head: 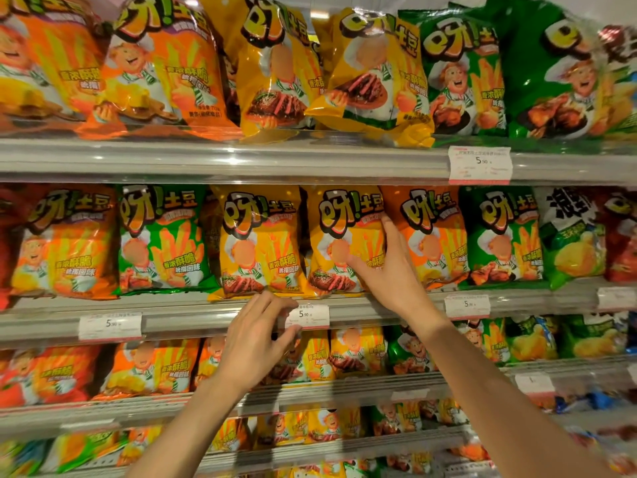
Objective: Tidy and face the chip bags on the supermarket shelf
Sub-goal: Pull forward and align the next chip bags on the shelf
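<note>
Chip bags in orange, yellow and green stand in rows on several shelves. My right hand point(389, 267) lies against the right edge of a yellow bag point(339, 236) on the middle shelf, thumb on its front and fingers reaching between it and the orange bag point(434, 232) beside it. Another yellow bag point(260, 236) stands upright to its left. My left hand point(256, 339) hovers below that bag, in front of the shelf rail point(193, 317), fingers loosely curled near a white price tag point(308, 315), holding nothing.
The top shelf carries larger orange, yellow point(275, 63) and green point(462, 70) bags, some leaning. Lower shelves hold smaller bags of the same brand. A green bag point(162, 236) stands among orange and yellow ones on the middle shelf. Price tags point(479, 163) clip to the rails.
</note>
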Demonstrator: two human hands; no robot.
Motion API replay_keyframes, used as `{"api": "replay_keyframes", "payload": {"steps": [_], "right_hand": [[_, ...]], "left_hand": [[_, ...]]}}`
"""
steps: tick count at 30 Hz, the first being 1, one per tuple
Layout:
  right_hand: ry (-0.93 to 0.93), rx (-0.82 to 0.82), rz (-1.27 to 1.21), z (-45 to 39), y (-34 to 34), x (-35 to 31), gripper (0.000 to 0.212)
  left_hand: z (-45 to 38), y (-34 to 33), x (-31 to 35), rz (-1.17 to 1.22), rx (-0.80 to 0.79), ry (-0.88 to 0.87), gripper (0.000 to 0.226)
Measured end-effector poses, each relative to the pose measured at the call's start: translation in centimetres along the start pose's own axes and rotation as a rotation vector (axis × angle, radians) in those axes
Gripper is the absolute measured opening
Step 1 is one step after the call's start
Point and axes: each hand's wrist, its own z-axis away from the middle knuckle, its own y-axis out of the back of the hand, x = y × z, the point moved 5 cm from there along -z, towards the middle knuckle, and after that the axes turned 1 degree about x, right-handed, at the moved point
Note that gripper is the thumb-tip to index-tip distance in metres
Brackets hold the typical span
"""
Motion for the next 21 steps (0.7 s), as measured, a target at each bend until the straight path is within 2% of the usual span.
{"api": "replay_keyframes", "payload": {"steps": [7, 9, 11, 15, 21], "right_hand": [[0.074, 0.031, 0.039, 8.3, -1.4, 1.8, 0.081], [0.059, 0.001, 0.165, 10.8, -2.0, 3.0, 0.082], [0.012, -0.029, 0.264, 13.0, -2.5, 4.8, 0.084], [-0.141, -0.085, 0.310, 17.6, -3.0, 8.3, 0.087], [-0.293, -0.037, 0.322, 21.5, 0.0, 10.8, 0.088]], "left_hand": [[2.2, 0.1, -0.2, 0.165, -0.002, 0.028, 0.040], [3.4, 0.0, -0.5, 0.182, 0.003, 0.054, 0.041], [4.6, 0.0, -0.9, 0.196, 0.026, 0.096, 0.042], [6.8, -0.1, -1.3, 0.235, 0.064, 0.139, 0.050], [9.9, -1.8, -0.7, 0.234, 0.030, 0.294, 0.053]]}}
